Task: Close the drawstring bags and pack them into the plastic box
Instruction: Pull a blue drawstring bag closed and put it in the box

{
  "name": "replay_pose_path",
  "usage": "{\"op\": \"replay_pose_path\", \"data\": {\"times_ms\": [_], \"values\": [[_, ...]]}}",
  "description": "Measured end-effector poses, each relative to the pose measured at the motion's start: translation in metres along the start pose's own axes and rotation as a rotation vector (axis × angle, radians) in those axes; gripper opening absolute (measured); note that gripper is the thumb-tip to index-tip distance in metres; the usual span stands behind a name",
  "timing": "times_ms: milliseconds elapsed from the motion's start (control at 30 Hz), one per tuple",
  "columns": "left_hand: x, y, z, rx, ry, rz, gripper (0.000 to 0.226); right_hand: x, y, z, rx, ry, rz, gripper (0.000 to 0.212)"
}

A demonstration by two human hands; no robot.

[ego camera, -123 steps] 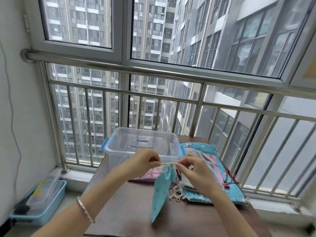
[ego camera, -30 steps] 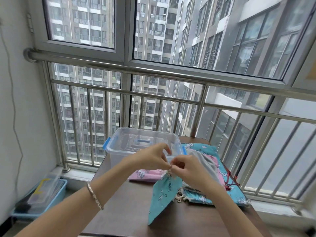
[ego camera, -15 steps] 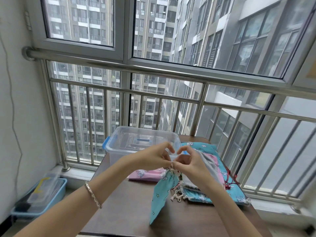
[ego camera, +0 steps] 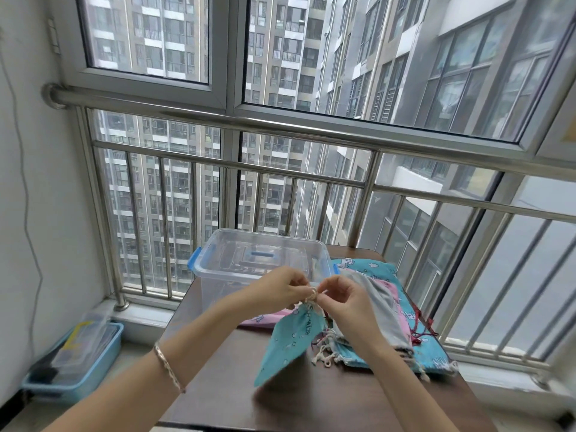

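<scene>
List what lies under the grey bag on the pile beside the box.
Under the grey bag a pink bag shows, then turquoise printed bags. How many is hidden by the stack and the right hand.

Behind the dark wooden table [ego camera: 280,406], grey daylight is pouring through a tall metal-framed window [ego camera: 231,57] barred by a steel railing [ego camera: 280,124], high-rise blocks [ego camera: 280,42] are looming beyond, and left of the table a white wall [ego camera: 28,198] is rising above a blue tray [ego camera: 104,353] sitting on the floor.
</scene>
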State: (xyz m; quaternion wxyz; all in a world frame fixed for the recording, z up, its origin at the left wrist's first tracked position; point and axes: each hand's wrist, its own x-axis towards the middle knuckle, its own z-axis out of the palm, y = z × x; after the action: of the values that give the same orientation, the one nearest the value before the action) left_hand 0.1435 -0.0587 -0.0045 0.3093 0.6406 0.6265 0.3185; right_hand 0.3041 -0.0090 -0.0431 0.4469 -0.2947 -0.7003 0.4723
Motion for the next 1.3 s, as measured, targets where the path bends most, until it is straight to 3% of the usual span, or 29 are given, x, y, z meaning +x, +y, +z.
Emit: {"op": "replay_pose_path", "data": {"times_ms": [100,300,533,633,700,767,933,1100,1133,1233,1300], "values": [[0.0,0.001,0.001,-0.224,-0.062,-0.083,0.021,0.001,-0.002,-0.001,-0.139,0.003,-0.104,0.013],[-0.002,-0.007,-0.003,-0.331,-0.126,-0.07,0.021,0.001,-0.007,-0.008,-0.197,-0.054,-0.127,0.011],[-0.007,-0.019,-0.011,-0.139,-0.112,-0.041,0.022,-0.003,0.002,-0.039,-0.252,-0.222,0.053,0.006],[-0.004,-0.019,0.001,-0.149,-0.102,-0.045,0.024,-0.008,0.002,-0.029,-0.228,-0.335,0.154,0.028],[-0.003,-0.017,0.003,-0.212,-0.091,-0.056,0.025,-0.007,0.002,-0.023,-0.314,-0.372,0.11,0.034],[-0.004,-0.011,-0.001,-0.311,-0.074,-0.079,0.026,-0.003,-0.006,-0.02,-0.334,-0.333,0.052,0.02],[-0.008,-0.001,-0.028,-0.421,0.033,-0.095,0.026,0.026,-0.049,-0.026,-0.08,-0.192,-0.022,0.019],[0.0,0.012,-0.054,-0.381,0.418,0.044,0.018,0.066,-0.094,-0.032,0.398,-0.139,-0.096,0.029],[0.005,0.013,-0.059,-0.424,0.381,0.002,0.023,0.073,-0.101,-0.03,0.493,-0.146,-0.11,0.026],[0.016,0.012,-0.072,-0.745,-0.004,-0.15,0.034,0.093,-0.103,-0.019,0.587,-0.147,-0.103,0.021],[0.026,0.008,-0.078,-0.91,-0.017,-0.155,0.039,0.106,-0.094,-0.014,0.438,-0.105,-0.068,0.021]]}}
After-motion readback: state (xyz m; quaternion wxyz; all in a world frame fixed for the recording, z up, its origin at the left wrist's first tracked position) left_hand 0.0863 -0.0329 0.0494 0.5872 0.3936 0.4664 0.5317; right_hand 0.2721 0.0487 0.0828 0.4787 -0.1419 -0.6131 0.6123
